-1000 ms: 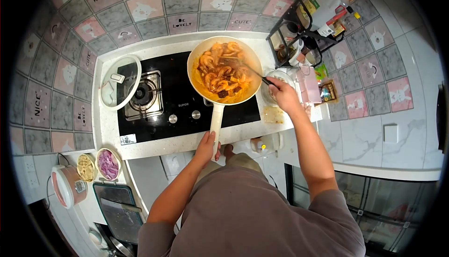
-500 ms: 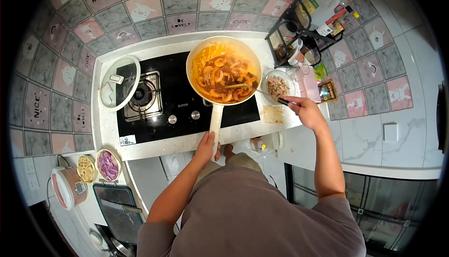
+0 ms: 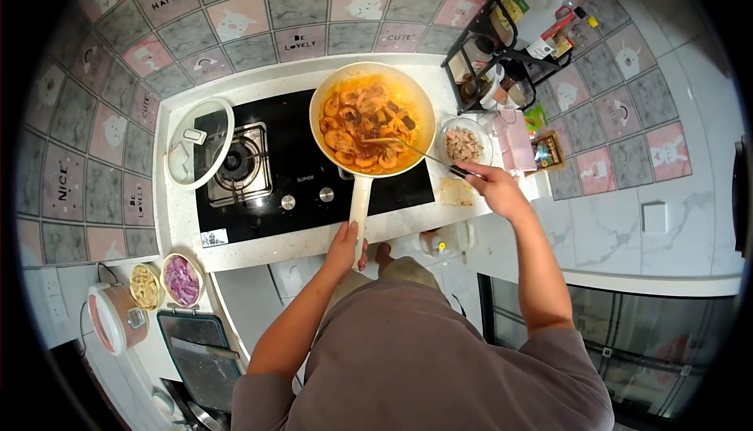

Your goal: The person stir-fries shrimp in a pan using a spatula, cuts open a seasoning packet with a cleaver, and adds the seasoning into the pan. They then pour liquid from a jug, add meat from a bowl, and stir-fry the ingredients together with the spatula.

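My left hand (image 3: 343, 250) is wrapped round the cream handle of a frying pan (image 3: 431, 113), which stands over the right side of the black cooktop. Shrimp (image 3: 357, 121) in orange-red sauce fill the pan, with some darker pieces among them. My right hand (image 3: 494, 189) grips the black handle of a spatula (image 3: 427, 154). Its metal shaft crosses the pan's right rim, and its head lies in the sauce among the shrimp. Just above my right hand, a clear bowl (image 3: 488, 149) holds pale chopped meat-like pieces. A stained, squarish board or sheet (image 3: 456, 192) lies below it.
A glass lid (image 3: 227, 149) rests left of the free burner (image 3: 237, 163). At right stand a black rack (image 3: 514, 47) with bottles and a pink box (image 3: 512, 137). Lower left are a bowl of sliced onion (image 3: 182, 280), a rice cooker (image 3: 118, 317) and a cutting board with a knife (image 3: 196, 349).
My right hand has moved left and slightly down, bringing the spatula head further left in the pan. The shrimp have shifted about. My left hand still holds the pan handle.
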`<state>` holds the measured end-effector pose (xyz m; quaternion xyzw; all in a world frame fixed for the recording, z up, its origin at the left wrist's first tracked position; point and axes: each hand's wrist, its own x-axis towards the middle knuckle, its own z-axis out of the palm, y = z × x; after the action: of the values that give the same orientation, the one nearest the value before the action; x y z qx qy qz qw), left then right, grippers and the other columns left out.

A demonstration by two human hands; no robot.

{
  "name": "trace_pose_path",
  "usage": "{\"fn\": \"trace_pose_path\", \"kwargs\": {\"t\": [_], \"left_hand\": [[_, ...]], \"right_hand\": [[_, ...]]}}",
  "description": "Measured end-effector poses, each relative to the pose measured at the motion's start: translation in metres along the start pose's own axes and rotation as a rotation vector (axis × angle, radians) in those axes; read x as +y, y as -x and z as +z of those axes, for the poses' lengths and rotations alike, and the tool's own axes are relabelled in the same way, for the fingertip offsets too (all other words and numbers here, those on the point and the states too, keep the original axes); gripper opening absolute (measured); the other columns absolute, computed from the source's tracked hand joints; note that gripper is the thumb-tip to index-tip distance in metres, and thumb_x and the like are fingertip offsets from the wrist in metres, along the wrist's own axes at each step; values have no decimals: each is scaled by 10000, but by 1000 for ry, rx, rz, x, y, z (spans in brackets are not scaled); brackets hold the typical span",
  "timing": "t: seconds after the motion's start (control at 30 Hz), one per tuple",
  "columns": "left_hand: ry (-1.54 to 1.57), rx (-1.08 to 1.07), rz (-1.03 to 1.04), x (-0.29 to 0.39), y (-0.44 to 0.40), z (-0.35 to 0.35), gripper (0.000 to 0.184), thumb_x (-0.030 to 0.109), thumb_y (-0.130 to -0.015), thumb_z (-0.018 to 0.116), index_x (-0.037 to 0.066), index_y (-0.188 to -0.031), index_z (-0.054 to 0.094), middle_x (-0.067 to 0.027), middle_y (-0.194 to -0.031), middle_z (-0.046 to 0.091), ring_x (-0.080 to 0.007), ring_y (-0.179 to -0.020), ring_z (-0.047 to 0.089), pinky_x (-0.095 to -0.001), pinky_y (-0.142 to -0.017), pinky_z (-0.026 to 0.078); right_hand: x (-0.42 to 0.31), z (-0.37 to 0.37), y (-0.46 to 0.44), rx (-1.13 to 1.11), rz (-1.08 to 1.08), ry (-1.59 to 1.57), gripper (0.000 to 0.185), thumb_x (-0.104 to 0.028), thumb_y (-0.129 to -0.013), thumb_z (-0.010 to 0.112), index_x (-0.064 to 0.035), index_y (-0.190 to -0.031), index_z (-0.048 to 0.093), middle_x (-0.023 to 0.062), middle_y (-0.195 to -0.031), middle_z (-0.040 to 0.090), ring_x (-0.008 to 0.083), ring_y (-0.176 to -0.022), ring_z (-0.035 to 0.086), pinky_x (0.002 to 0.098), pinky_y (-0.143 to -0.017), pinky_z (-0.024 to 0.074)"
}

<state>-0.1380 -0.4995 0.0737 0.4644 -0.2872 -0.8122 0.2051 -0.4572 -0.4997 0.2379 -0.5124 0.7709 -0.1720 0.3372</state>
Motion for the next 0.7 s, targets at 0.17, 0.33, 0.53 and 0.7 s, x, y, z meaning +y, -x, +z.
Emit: {"fn": "trace_pose_path", "kwargs": {"t": [0.17, 0.33, 0.53, 0.7], "left_hand": [[-10, 11, 6, 4, 3, 4, 317, 426, -1051, 364, 119, -1049, 443, -49, -712, 507, -158, -417, 445, -313, -382, 378], [-39, 25, 22, 3, 3, 4, 321, 429, -1049, 377, 114, -1049, 441, -48, -702, 504, -149, -399, 442, -311, -363, 377], [-31, 16, 26, 2, 2, 3, 331, 437, -1047, 377, 112, -1048, 441, -46, -707, 509, -148, -405, 447, -308, -369, 380], [-38, 20, 15, 8, 6, 5, 334, 441, -1046, 379, 113, -1049, 442, -43, -710, 509, -147, -411, 451, -310, -374, 385]], "right_hand": [[-10, -7, 5, 191, 73, 250, 315, -281, -952, 571, -207, -1244, 661, 193, -1111, 682, 349, -1056, 638, 397, -921, 486], [-14, 40, -35, 240, -26, 165, 326, -278, -956, 564, -183, -1257, 644, 205, -1120, 671, 370, -1061, 625, 413, -912, 488], [-2, 46, -25, -26, -96, -88, 342, -212, -961, 585, -150, -1296, 622, 175, -1099, 690, 268, -969, 654, 319, -889, 482], [-8, -6, 13, -25, 40, 53, 343, -253, -961, 577, -170, -1290, 626, 187, -1117, 686, 305, -1014, 655, 350, -904, 488]]}}
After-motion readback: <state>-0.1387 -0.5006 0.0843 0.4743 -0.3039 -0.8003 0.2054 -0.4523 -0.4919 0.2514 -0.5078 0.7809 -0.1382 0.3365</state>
